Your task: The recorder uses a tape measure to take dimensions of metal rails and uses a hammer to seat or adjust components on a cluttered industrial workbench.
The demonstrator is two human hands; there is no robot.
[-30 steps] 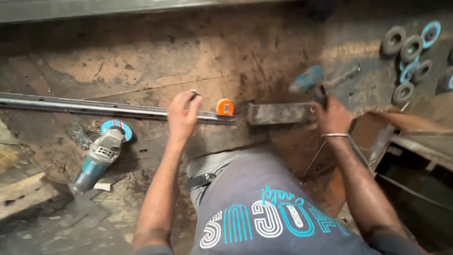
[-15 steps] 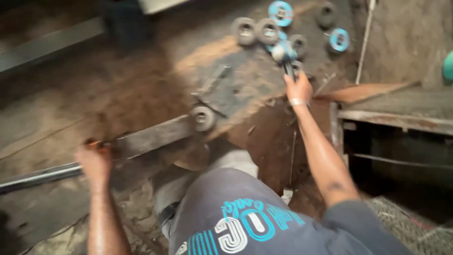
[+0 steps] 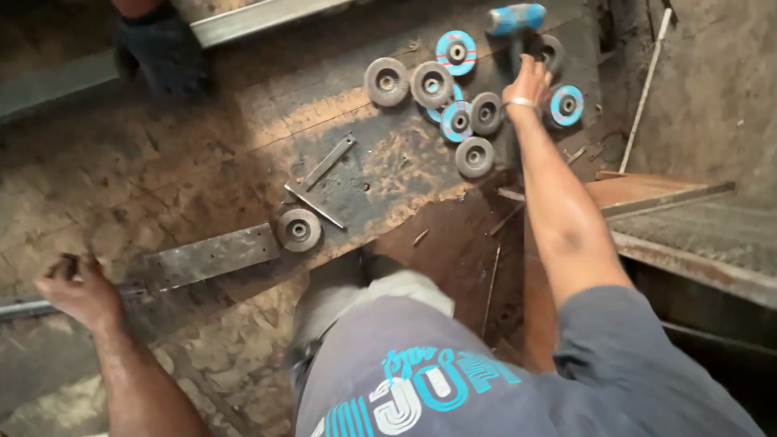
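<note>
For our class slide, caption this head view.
Right hand grips blue-handled hammer above grey grinding discs; left hand steadies flat steel bar.

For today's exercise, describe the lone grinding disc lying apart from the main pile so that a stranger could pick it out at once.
Start at the rusty flat steel bar running in from the person's left hand. At its right end lies the lone grey disc, just below a metal try square. Unlike the cluster of grey and blue discs near the right hand, it lies by itself.
</note>
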